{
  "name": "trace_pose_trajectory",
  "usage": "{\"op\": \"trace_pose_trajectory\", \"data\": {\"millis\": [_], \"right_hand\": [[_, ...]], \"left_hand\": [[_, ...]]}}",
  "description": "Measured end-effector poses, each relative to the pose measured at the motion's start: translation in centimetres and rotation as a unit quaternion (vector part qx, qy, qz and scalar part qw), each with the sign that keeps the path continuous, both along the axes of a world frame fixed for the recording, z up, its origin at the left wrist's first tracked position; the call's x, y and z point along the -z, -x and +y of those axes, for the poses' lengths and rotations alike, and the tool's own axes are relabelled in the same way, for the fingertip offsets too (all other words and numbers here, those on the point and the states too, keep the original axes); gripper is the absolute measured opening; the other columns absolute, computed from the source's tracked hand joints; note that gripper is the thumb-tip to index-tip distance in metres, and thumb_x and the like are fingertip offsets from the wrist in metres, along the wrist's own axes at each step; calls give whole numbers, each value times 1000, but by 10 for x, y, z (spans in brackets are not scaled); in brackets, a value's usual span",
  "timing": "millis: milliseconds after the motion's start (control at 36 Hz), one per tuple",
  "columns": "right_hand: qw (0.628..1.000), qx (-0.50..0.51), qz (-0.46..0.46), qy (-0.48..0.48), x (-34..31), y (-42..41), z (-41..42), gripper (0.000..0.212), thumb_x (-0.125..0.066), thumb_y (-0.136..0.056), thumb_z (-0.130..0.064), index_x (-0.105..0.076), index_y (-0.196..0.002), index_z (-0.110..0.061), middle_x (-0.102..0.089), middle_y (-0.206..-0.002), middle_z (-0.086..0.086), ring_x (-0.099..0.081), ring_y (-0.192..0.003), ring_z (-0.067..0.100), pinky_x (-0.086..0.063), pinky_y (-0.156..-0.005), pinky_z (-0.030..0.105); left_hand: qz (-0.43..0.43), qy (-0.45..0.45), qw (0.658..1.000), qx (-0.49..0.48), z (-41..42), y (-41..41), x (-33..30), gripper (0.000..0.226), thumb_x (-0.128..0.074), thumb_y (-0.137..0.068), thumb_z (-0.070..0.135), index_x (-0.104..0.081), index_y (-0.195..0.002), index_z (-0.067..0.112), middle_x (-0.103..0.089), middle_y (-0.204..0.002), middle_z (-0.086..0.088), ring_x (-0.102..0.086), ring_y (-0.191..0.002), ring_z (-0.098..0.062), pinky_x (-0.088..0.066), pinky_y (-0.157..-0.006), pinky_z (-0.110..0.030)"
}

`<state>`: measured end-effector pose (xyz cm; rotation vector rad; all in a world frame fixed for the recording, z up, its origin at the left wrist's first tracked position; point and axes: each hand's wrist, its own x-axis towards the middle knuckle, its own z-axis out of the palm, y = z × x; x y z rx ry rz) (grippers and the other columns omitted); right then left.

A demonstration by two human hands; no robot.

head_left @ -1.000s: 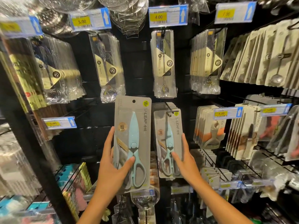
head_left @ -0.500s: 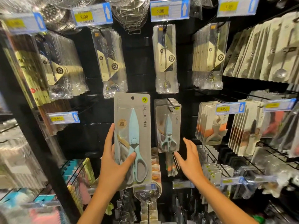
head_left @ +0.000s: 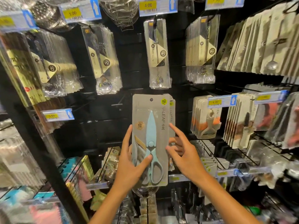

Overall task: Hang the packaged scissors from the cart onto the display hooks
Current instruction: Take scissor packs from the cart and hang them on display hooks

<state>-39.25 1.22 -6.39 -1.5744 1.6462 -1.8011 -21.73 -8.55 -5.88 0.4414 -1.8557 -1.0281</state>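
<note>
At the middle of the black display wall, the packaged scissors (head_left: 150,139) stand upright, held up in front of a stack of like packs (head_left: 172,113) hanging behind. The left hand (head_left: 129,165) grips the card, thumb across the blue handles, fingers curled behind its left edge. The right hand (head_left: 184,152) hovers at its right edge, fingers spread apart, forefinger touching the card. Price tags (head_left: 155,5) hang above.

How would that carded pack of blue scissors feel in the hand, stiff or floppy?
Probably fairly stiff: the scissors pack stands flat and upright though the left hand grips only its lower part. Likely bottom-heavy, since the handles sit low on the card. The glossy front might be a little slippery, so the right hand beside it could help steady it.
</note>
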Motion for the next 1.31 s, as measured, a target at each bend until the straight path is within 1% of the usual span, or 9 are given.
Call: {"op": "trace_pose_trajectory", "data": {"millis": [139, 194, 333, 500, 778, 972, 1083, 1194, 1306], "right_hand": [[999, 36, -4, -7, 18, 5, 11, 70, -58, -100, -7, -31, -147, -52, -69, -116, -11, -71, -102, 8, -59, -87, 25], [999, 43, -5, -16, 26, 7, 13, 69, -57, -101, -7, -32, -148, -51, -68, -120, -14, -70, -104, 5, -58, -84, 21], [995, 75, 0, -61, 42, 15, 13, 71, -56, -101, -10, -30, -146, -58, -68, -118, -13, -70, -102, 6, -61, -82, 26], [993, 86, -20, -80, 40, 23, 11, 67, -55, -102, -10, -30, -152, -47, -68, -118, -10, -72, -99, 9, -63, -81, 36], [992, 99, -30, -68, 29, 35, 4, 61, -51, -104, -12, -32, -155, -39, -68, -108, -28, -73, -90, 15, -62, -79, 41], [993, 95, -36, -66, 31, 41, 4, 59, -51, -104, -10, -35, -154, -36, -66, -125, -14, -71, -99, 3, -58, -79, 19], [993, 84, -25, -81, 31, 44, 1, 59, -49, -105, -12, -31, -156, -36, -64, -126, -20, -72, -97, 9, -62, -81, 32], [991, 81, -2, -105, 31, 47, -7, 61, -50, -105, -19, -25, -157, -41, -62, -121, -27, -71, -94, 28, -58, -83, 51], [988, 77, 29, -134, 34, 54, -19, 67, -49, -105, -23, -13, -157, -46, -61, -135, -11, -71, -93, 22, -59, -86, 44]], "left_hand": [[-64, -29, 997, 41, 0, 3, 18, 111, -84, -82, 20, -7, -150, 62, -44, -154, 5, -55, -133, -15, -51, -105, -49], [-88, -40, 994, 47, -3, 5, 25, 115, -85, -81, 19, -4, -150, 63, -54, -146, 7, -59, -128, -10, -52, -105, -47], [-123, -51, 989, 68, -9, 17, 34, 116, -83, -83, 17, 0, -151, 62, -47, -153, 10, -57, -130, -8, -53, -104, -44], [-137, -47, 985, 89, -14, 31, 29, 115, -81, -85, 17, 1, -152, 60, -33, -158, 22, -50, -134, 1, -50, -107, -33], [-127, -64, 983, 114, -29, 44, 16, 116, -87, -79, 23, -5, -153, 58, -53, -148, 11, -59, -128, -12, -52, -104, -51], [-136, -78, 981, 118, -34, 49, 18, 118, -87, -78, 20, -5, -155, 54, -62, -137, 11, -65, -121, -10, -54, -102, -44], [-141, -76, 980, 121, -38, 52, 20, 119, -87, -78, 19, -3, -156, 52, -62, -138, 7, -65, -120, -12, -54, -102, -43], [-150, -85, 977, 128, -45, 57, 19, 117, -85, -80, 23, -2, -156, 52, -57, -144, 5, -62, -124, -12, -52, -105, -44], [-169, -97, 973, 123, -54, 64, 16, 108, -80, -86, 24, -1, -154, 54, -52, -147, 1, -61, -125, -14, -53, -104, -39]]}}
